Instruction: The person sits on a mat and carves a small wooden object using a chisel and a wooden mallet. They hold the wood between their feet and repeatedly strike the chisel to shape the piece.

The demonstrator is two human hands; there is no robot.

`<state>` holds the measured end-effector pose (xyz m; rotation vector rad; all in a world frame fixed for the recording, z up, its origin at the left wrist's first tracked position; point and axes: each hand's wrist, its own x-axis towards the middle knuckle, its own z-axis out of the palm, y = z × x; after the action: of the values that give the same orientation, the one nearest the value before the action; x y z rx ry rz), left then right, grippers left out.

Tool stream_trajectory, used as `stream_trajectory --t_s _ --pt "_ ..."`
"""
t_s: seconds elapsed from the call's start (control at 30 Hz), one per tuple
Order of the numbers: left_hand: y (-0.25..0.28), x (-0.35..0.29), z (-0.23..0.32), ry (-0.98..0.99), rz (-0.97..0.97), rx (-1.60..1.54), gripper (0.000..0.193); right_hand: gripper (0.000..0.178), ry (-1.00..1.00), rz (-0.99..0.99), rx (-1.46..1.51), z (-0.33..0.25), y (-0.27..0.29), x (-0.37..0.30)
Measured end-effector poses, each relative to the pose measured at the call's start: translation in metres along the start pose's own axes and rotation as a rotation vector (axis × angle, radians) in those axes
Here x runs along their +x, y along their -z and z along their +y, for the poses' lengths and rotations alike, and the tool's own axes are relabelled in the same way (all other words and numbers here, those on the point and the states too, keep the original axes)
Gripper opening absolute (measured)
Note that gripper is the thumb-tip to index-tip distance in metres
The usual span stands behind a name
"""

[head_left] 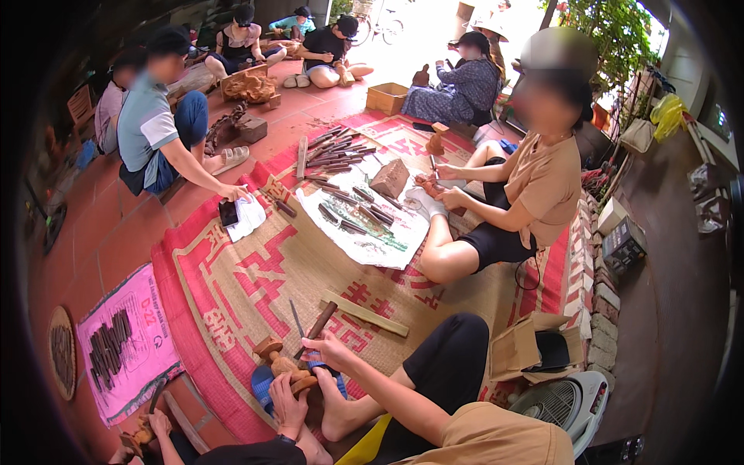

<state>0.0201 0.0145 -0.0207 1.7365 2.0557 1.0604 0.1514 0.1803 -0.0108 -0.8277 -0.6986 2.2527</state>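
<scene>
My left hand (290, 399) is closed around the lower end of a small carved wooden figure (284, 364), beside my bare foot. In my right hand (329, 353) is a dark-handled carving chisel (320, 322), slanting down toward the figure. A thin grey blade (297, 316) sticks up beside that hand; whether the hand also holds it I cannot tell. Blue slippers (263, 386) lie under and beside the figure. On the mat close ahead is a flat wooden strip (366, 313).
A red-and-tan woven mat (256, 271) carries a white sheet (387, 249) with several chisels and a wood block (390, 179). Opposite sits a person carving (542, 178); another reaches from the left (167, 124). At lower left a co-worker's hand (159, 424) shows. A fan (554, 403) stands right.
</scene>
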Motion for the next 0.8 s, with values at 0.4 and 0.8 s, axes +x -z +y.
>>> stream_trajectory --t_s 0.4,0.8 --pt "-0.003 -0.008 -0.013 0.034 -0.011 0.087 0.086 0.024 -0.105 -0.053 -0.117 0.020 -0.007 0.012" --pt "-0.011 -0.009 -0.017 0.065 -0.031 0.097 0.098 0.023 -0.140 -0.253 -0.391 -0.003 0.001 0.053"
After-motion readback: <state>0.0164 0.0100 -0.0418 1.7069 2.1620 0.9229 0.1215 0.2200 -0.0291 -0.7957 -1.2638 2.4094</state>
